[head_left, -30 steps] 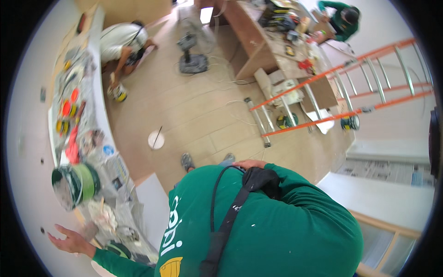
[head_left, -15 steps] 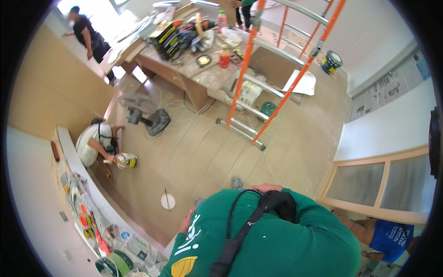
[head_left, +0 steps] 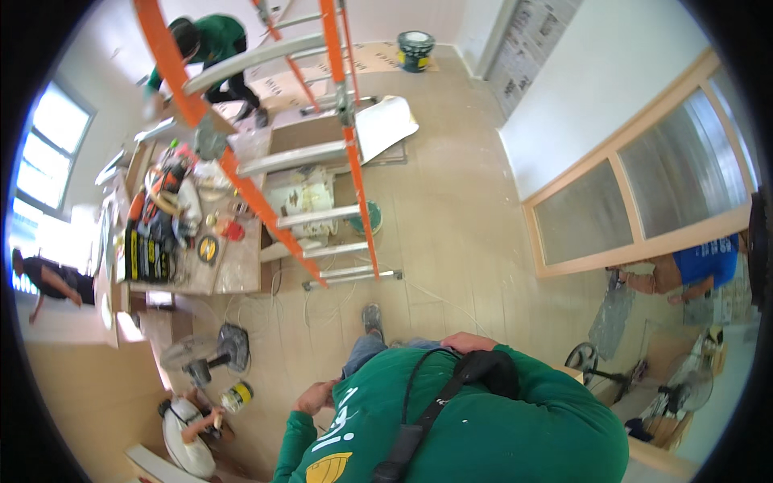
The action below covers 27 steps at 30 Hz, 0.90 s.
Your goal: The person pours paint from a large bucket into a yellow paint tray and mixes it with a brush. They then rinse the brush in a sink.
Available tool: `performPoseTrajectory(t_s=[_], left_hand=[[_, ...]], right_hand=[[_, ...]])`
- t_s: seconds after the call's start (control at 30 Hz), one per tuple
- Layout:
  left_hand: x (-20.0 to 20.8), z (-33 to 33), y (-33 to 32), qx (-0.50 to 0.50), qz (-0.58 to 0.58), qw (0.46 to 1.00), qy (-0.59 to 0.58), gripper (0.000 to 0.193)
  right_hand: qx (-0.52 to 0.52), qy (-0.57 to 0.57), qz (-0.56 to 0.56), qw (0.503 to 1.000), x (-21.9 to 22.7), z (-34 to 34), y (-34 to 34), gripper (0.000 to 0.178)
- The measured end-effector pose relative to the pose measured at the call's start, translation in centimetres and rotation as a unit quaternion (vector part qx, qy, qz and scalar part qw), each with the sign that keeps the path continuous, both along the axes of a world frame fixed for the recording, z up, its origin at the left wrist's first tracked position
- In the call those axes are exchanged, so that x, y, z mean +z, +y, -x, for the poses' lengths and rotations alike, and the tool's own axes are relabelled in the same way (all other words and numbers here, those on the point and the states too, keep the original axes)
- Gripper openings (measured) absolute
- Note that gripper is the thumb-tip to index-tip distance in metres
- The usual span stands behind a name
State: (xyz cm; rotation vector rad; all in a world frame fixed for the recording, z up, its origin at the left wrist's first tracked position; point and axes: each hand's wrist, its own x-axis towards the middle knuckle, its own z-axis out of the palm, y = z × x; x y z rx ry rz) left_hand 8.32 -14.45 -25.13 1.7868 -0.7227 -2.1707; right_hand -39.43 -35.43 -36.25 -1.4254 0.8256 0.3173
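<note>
My left hand (head_left: 312, 397) is beside my left thigh, fingers loosely stretched toward my jeans (head_left: 361, 354) and holding nothing that I can see. My right hand (head_left: 469, 342) lies against the front of my right side, its fingers extended and partly hidden by my sleeve. A black strap (head_left: 419, 419) crosses my green shirt (head_left: 499, 419). My grey shoe (head_left: 372, 318) shows on the floor ahead. Nearest in front of it stands an orange stepladder (head_left: 358, 177) with metal rungs.
A cluttered workbench (head_left: 233, 278) stands left, near a fan (head_left: 233, 346). Co-workers include one crouching with a bucket (head_left: 237, 397), one bending behind the ladder and one in blue (head_left: 707, 266). A wood-framed glass panel (head_left: 632, 189) stands right. Cords (head_left: 443, 299) cross the floor.
My view has swung to the right, so the ladder, workbench and fan sit farther left. My left hand shows more fully beside my thigh. More of my leg shows ahead.
</note>
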Motion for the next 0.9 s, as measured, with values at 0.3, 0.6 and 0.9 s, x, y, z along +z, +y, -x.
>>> performPoseTrajectory(t_s=[0.3,0.6,0.9], left_hand=[[-11.2,-6.3,-20.3,0.082,0.001,0.98,-0.181,0.054],[-14.6,3.1,-33.5,0.068,-0.12,0.973,-0.184,0.054],[-14.9,15.2,-46.7,-0.154,0.039,0.952,-0.261,0.069]], right_hand=[[-0.481,0.172,-0.088,0.855,5.7,5.7,-5.2,0.035],[-0.329,0.257,-0.032,0.908,-8.5,18.2,-9.8,0.036],[-0.485,0.043,-0.109,0.867,-1.1,25.1,-43.0,0.041]])
